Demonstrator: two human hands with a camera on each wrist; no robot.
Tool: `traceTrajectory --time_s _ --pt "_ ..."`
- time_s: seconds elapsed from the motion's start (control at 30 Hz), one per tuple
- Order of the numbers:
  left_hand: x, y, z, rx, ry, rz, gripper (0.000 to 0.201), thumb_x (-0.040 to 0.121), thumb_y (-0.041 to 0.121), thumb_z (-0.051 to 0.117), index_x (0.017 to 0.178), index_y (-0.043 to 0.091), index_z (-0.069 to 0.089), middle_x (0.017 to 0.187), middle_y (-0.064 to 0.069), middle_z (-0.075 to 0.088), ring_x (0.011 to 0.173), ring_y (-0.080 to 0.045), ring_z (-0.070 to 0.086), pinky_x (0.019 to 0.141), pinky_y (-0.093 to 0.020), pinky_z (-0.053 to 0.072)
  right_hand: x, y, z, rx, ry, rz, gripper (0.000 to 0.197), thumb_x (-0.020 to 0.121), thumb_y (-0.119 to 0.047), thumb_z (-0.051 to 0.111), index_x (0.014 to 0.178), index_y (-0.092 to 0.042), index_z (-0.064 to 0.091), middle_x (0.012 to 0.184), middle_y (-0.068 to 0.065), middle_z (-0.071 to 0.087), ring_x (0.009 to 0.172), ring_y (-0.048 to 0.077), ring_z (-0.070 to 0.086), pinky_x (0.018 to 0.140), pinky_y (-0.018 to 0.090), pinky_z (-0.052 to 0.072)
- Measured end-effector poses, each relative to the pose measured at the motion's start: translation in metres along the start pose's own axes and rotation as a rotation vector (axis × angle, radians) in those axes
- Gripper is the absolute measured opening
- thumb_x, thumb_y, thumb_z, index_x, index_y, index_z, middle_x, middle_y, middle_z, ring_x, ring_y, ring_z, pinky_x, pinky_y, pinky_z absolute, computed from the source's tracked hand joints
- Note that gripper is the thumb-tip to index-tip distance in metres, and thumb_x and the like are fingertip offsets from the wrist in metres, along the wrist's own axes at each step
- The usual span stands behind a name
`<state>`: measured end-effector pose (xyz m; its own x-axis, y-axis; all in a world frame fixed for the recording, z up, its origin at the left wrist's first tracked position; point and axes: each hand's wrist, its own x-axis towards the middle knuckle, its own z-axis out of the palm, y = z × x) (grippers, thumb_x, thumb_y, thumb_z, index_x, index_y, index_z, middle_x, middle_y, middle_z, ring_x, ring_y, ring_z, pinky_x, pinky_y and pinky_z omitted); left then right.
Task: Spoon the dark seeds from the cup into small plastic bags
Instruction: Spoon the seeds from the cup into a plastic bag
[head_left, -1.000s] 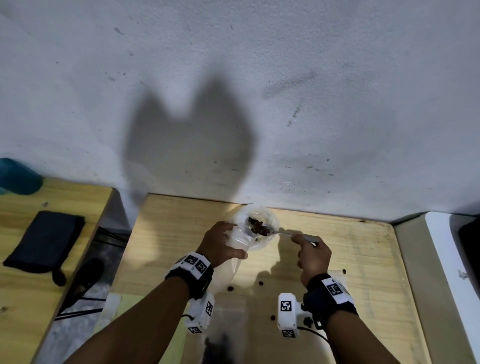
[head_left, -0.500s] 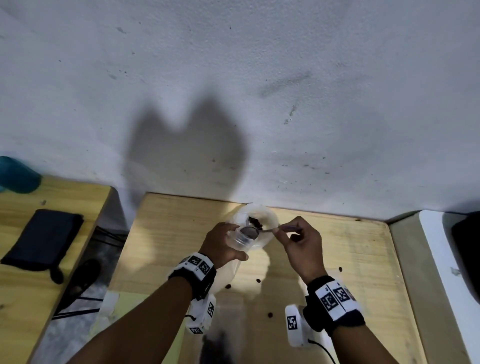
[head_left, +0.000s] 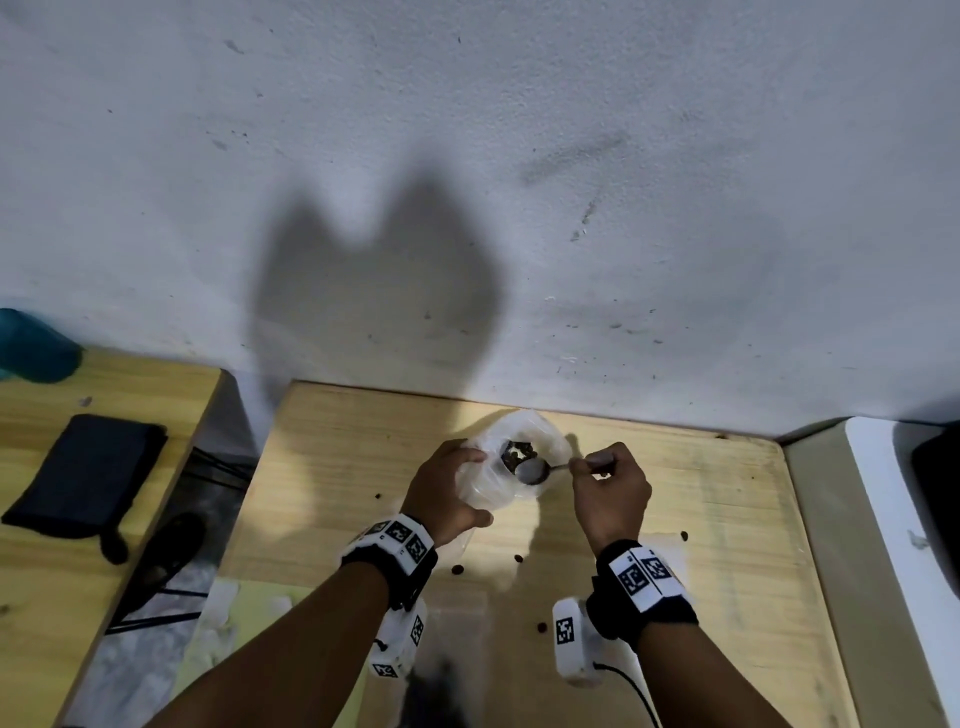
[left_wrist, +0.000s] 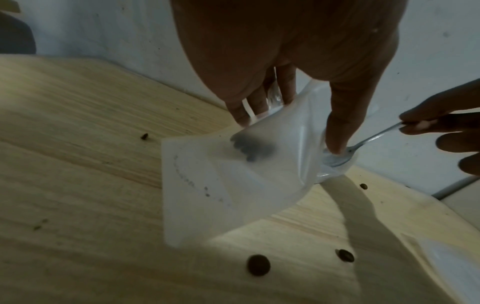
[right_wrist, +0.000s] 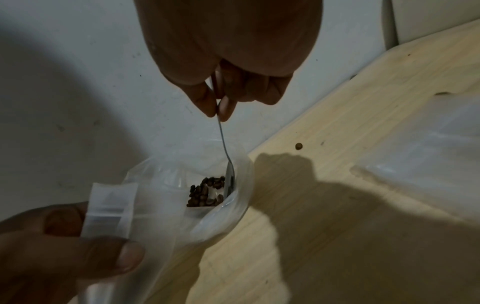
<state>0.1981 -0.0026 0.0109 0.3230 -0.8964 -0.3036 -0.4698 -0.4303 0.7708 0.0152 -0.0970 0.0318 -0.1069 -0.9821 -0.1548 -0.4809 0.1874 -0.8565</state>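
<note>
My left hand (head_left: 470, 483) grips a translucent plastic bag (head_left: 524, 457) above the wooden table (head_left: 363, 467), its mouth held open. Dark seeds (head_left: 517, 453) lie inside the bag (right_wrist: 161, 205) and show through its wall (left_wrist: 252, 149). My right hand (head_left: 587, 465) pinches the thin handle of a metal spoon (head_left: 532, 472) between thumb and fingertips. The spoon's bowl (right_wrist: 230, 181) sits in the bag's mouth beside the seeds (right_wrist: 205, 191) and looks empty. Something clear and cup-like shows behind the left fingers (left_wrist: 274, 98); I cannot make it out.
Loose seeds (head_left: 457, 570) are scattered on the table near my wrists. Another plastic bag (right_wrist: 428, 164) lies flat at the right. The wall rises right behind the bag. A black pouch (head_left: 83, 478) lies on a second table left, across a gap. A white unit (head_left: 883, 519) borders the right edge.
A second ago the spoon held seeds over the bag's mouth. My right hand has turned over and moved closer; the spoon's bowl now looks empty. The left hand has kept its hold.
</note>
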Motion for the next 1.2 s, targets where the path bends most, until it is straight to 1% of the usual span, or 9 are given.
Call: traceTrajectory --time_s 0.17,0.27,0.4,0.5,0.7,0.87,1.0,1.1,1.2 --pt "0.001 -0.001 0.001 -0.032 -0.023 -0.020 0.081 0.049 0.020 0.092 0.123 0.022 0.059 0.132 0.008 0.046 0.120 -0.013 0.049 0.096 -0.021 0.038 0.008 0.009 0.013 0.057 0.012 0.219 0.015 0.078 -0.013 0.076 0.078 -0.007 0.063 0.073 0.002 0.065 0.077 0.026 0.062 0.070 0.031 0.046" --pt "0.003 0.001 0.000 -0.056 -0.059 -0.053 0.082 0.050 0.019 0.093 0.124 0.021 0.058 0.129 0.009 0.049 0.117 -0.011 0.050 0.096 -0.020 0.039 0.010 0.022 0.022 0.171 0.018 0.408 0.011 0.069 -0.016 0.078 0.074 -0.014 0.068 0.077 0.004 0.068 0.080 0.031 0.063 0.074 0.041 0.055" --pt "0.006 0.003 -0.003 -0.111 -0.115 -0.111 0.086 0.050 0.017 0.094 0.128 0.018 0.057 0.131 0.004 0.051 0.119 -0.016 0.052 0.103 -0.032 0.044 0.010 0.042 0.028 0.270 -0.035 0.487 0.011 0.058 -0.025 0.077 0.067 -0.024 0.071 0.077 0.000 0.069 0.071 0.025 0.056 0.067 0.038 0.045" --pt "0.006 0.002 -0.006 -0.167 -0.096 -0.168 0.086 0.049 0.016 0.094 0.126 0.021 0.056 0.127 0.004 0.053 0.113 -0.016 0.054 0.096 -0.030 0.048 0.011 0.053 0.027 0.300 -0.066 0.519 0.027 0.055 -0.027 0.081 0.080 -0.019 0.074 0.103 -0.009 0.067 0.078 0.022 0.050 0.068 0.036 0.040" --pt "0.004 0.004 -0.007 -0.176 -0.035 -0.191 0.085 0.049 0.019 0.093 0.125 0.024 0.056 0.129 0.006 0.053 0.113 -0.015 0.053 0.099 -0.032 0.047 0.014 0.034 0.000 0.352 -0.075 0.536 0.009 0.078 -0.007 0.075 0.086 -0.007 0.071 0.063 0.002 0.052 0.051 0.016 0.041 0.048 0.029 0.032" --pt "0.002 0.005 -0.007 -0.128 -0.054 -0.196 0.087 0.050 0.023 0.093 0.128 0.023 0.054 0.131 0.005 0.050 0.118 -0.016 0.051 0.101 -0.036 0.046 0.018 0.020 -0.025 0.400 -0.082 0.421 0.012 0.083 -0.005 0.072 0.076 -0.010 0.064 0.069 0.011 0.053 0.044 0.015 0.034 0.044 0.026 0.027" --pt "0.001 0.007 -0.005 -0.124 -0.061 -0.195 0.086 0.051 0.022 0.092 0.128 0.024 0.054 0.129 0.006 0.050 0.117 -0.016 0.051 0.100 -0.032 0.045 0.014 0.000 -0.036 0.412 -0.135 0.231 0.016 0.081 -0.004 0.073 0.074 -0.006 0.059 0.076 0.015 0.056 0.053 0.016 0.040 0.048 0.026 0.031" --pt "0.001 0.010 -0.004 -0.132 -0.058 -0.199 0.086 0.051 0.021 0.093 0.128 0.024 0.054 0.125 0.007 0.050 0.115 -0.016 0.052 0.099 -0.031 0.045 0.005 -0.014 -0.032 0.331 -0.216 0.016 0.025 0.078 -0.005 0.079 0.069 -0.009 0.056 0.071 0.008 0.059 0.060 0.016 0.048 0.057 0.027 0.039" --pt "0.002 0.011 -0.005 -0.182 -0.063 -0.250 0.093 0.044 0.026 0.094 0.128 0.024 0.054 0.123 0.007 0.054 0.110 -0.017 0.057 0.096 -0.031 0.048 -0.007 -0.024 -0.026 0.188 -0.306 -0.150 0.027 0.079 -0.008 0.080 0.068 -0.017 0.058 0.075 0.000 0.069 0.063 0.008 0.058 0.057 0.019 0.041"
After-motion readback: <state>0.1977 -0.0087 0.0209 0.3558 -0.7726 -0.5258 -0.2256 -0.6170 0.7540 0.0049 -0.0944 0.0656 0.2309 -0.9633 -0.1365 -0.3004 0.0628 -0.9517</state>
